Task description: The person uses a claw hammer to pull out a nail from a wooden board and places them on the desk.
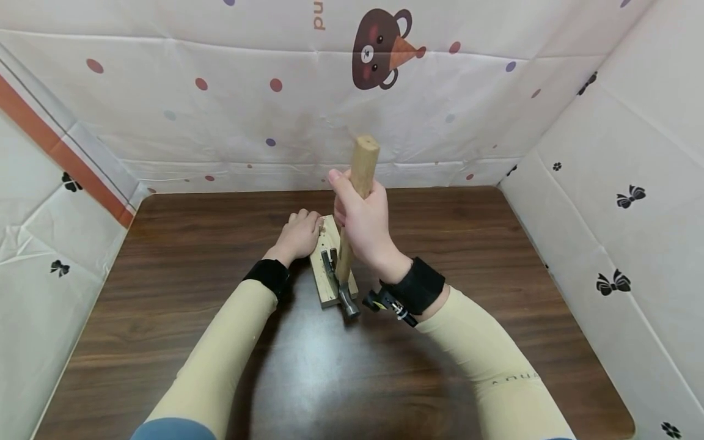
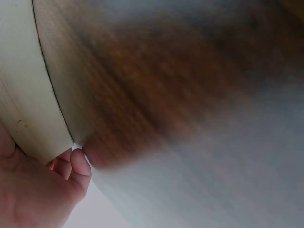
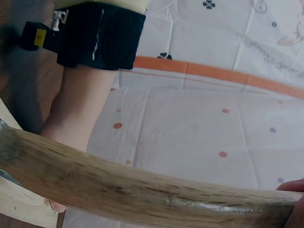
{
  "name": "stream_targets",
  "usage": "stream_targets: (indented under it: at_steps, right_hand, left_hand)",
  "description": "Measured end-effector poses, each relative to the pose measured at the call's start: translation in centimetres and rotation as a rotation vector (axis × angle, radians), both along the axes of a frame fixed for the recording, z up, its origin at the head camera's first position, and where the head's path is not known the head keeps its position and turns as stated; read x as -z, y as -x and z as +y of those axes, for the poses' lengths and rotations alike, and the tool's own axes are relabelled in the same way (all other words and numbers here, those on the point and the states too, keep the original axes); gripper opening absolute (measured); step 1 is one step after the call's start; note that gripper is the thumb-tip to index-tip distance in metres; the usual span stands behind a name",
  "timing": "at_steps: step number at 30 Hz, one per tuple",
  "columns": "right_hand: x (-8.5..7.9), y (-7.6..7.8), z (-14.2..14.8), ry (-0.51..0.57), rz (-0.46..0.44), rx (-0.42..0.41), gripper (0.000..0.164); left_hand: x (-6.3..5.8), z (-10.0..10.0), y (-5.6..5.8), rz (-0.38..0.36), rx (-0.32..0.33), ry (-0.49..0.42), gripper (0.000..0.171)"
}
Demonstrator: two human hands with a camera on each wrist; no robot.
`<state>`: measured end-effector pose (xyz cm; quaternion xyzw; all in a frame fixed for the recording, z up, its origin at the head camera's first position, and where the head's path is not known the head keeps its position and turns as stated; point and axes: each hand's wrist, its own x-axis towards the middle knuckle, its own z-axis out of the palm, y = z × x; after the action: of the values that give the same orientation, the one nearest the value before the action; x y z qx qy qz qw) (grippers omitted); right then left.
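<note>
A claw hammer [image 1: 363, 166] is gripped by its wooden handle in my right hand [image 1: 365, 223]. The handle stands steeply, its butt end up, and in the right wrist view the handle [image 3: 142, 190] crosses the foreground. The dark metal head [image 1: 346, 300] is low, with its two-pronged claw over a pale wooden board [image 1: 324, 287]. Whether a nail sits in the claw cannot be seen. My left hand [image 1: 299, 235] holds the board's far left end; in the left wrist view its fingers bend round the end of the board [image 2: 28, 95]. Small dark marks dot the board's top.
The board lies on a dark brown wooden table [image 1: 440, 366]. Behind it rises a white printed sheet [image 1: 231, 122] with spots and a bear. More white sheeting [image 1: 616, 232] walls the right side, and the left likewise. Black bands with small cameras circle the wrists.
</note>
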<state>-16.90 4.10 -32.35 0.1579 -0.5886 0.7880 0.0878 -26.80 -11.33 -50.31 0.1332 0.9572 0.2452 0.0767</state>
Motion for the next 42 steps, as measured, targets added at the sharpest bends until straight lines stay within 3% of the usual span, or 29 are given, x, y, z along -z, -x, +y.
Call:
stream_targets:
  at_steps: [10,16,19,25,34,38,42]
  right_hand:
    - [1.2,-3.8,1.2,0.062,0.298,0.023,0.024]
    - [1.9,-6.3,1.8,0.178,0.528,-0.046,0.024]
    - [2.0,-7.4,1.9,0.214,0.601,-0.085,0.029]
    - [1.9,-8.1,1.7,0.221,0.624,-0.139,0.035]
    - [2.1,-8.0,1.8,0.214,0.62,-0.147,0.034]
    - [2.1,-7.8,2.0,0.238,0.605,-0.144,0.032]
    - [2.2,-7.4,2.2,0.237,0.569,-0.13,0.034]
  left_hand:
    - [0.2,0.0,0.1,0.007,-0.002,0.003,0.048]
    - [-0.4,0.1,-0.4,0.0,0.011,0.028,0.051]
    - [-0.7,0.1,-0.5,-0.005,0.013,0.024,0.051]
    - [-1.0,0.0,-0.7,-0.01,0.01,0.017,0.051]
    - [-0.2,-0.3,-0.5,0.001,0.016,-0.021,0.051]
    - [-0.3,-0.7,-0.4,-0.039,0.034,-0.089,0.051]
    - [-0.9,-1.6,-0.1,-0.103,0.035,-0.239,0.05]
